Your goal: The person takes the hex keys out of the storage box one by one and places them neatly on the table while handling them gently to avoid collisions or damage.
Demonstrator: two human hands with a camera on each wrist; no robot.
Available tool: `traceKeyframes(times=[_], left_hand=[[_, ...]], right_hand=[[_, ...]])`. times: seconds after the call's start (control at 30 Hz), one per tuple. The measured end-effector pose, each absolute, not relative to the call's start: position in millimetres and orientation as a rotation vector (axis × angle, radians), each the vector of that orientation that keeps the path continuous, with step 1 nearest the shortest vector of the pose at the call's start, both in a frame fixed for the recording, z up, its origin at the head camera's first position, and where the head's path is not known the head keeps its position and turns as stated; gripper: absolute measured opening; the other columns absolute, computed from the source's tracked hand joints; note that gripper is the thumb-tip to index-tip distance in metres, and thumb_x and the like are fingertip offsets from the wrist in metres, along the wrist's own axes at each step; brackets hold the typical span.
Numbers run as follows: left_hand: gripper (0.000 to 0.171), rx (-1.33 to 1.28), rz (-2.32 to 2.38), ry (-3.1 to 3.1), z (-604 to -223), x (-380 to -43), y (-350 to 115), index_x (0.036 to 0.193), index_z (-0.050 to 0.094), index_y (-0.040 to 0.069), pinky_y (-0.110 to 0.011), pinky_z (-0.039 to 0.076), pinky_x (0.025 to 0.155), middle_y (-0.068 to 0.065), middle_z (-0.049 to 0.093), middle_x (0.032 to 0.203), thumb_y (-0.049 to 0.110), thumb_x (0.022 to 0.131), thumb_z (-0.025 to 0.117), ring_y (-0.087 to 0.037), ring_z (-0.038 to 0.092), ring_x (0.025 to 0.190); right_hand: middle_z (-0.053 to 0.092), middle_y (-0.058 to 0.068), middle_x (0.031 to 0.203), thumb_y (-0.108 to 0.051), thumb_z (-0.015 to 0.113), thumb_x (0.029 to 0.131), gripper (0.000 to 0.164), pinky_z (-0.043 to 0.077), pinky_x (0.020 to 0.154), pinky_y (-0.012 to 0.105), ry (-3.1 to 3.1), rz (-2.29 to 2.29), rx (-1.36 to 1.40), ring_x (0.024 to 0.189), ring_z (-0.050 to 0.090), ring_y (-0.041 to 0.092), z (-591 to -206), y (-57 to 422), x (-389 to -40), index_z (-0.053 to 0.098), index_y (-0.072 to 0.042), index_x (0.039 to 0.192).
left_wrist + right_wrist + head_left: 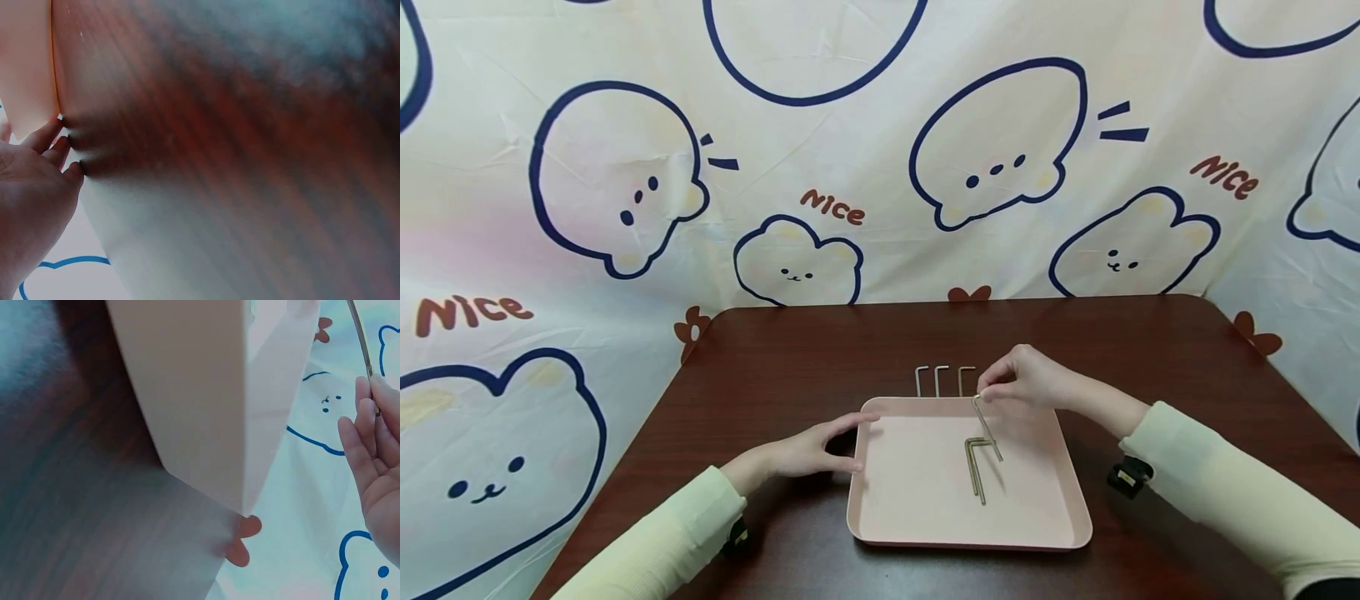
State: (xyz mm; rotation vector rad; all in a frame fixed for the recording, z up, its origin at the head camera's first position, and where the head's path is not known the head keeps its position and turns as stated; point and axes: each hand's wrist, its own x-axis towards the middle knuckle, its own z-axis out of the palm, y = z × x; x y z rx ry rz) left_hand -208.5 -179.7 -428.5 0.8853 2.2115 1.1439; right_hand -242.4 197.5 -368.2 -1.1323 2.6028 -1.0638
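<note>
My right hand (1024, 377) is over the back right part of a pink tray (910, 492). Thumb and fingertips pinch an Allen key (988, 433) by its short bent end, and its long arm slants down over the tray. The right wrist view also shows this held Allen key (360, 334) between thumb and fingers. Beneath it, a pair of brass-coloured Allen keys (975, 475) lies close together on the tray floor. My left hand (808, 448) rests at the tray's left side, fingertips on the rim and thumb against the edge, fingers extended.
Behind the tray's back rim, three Allen keys lie in a row on the dark wood table (805, 358): two silvery ones (937, 382) and a brass-coloured one (961, 382). A cartoon-printed cloth (880, 167) hangs behind the table and along its sides.
</note>
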Motion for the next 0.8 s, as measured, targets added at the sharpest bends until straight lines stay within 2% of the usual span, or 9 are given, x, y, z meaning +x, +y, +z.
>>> traceKeyframes(times=[0.2, 0.4, 0.8], left_hand=[[0.070, 0.880, 1.143, 2.215, -428, -208, -179, 0.151, 0.033, 0.016, -0.054, 0.019, 0.110, -0.007, 0.029, 0.155, 0.024, 0.092, 0.070, -0.025, 0.025, 0.140], [0.070, 0.886, 1.139, 2.222, -428, -208, -179, 0.151, 0.034, 0.015, -0.053, 0.019, 0.110, -0.008, 0.029, 0.155, 0.024, 0.092, 0.069, -0.025, 0.025, 0.140], [0.070, 0.878, 1.138, 2.218, -427, -208, -179, 0.151, 0.034, 0.016, -0.054, 0.019, 0.110, -0.007, 0.029, 0.155, 0.024, 0.092, 0.069, -0.025, 0.025, 0.140]], right_hand=[[0.068, -0.008, 0.078, -0.010, 0.074, 0.087, 0.005, 0.051, 0.063, 0.025, 2.639, -1.042, -1.133, 0.069, 0.058, 0.009, -358, 197, -250, 0.075, -0.012, 0.083], [0.071, -0.003, 0.084, -0.010, 0.073, 0.087, 0.006, 0.052, 0.067, 0.028, 2.683, -1.026, -1.095, 0.072, 0.060, 0.011, -348, 198, -258, 0.076, -0.015, 0.085], [0.070, -0.003, 0.085, -0.011, 0.072, 0.089, 0.006, 0.048, 0.070, 0.035, 2.776, -1.022, -0.970, 0.076, 0.057, 0.017, -333, 208, -278, 0.075, -0.013, 0.084]])
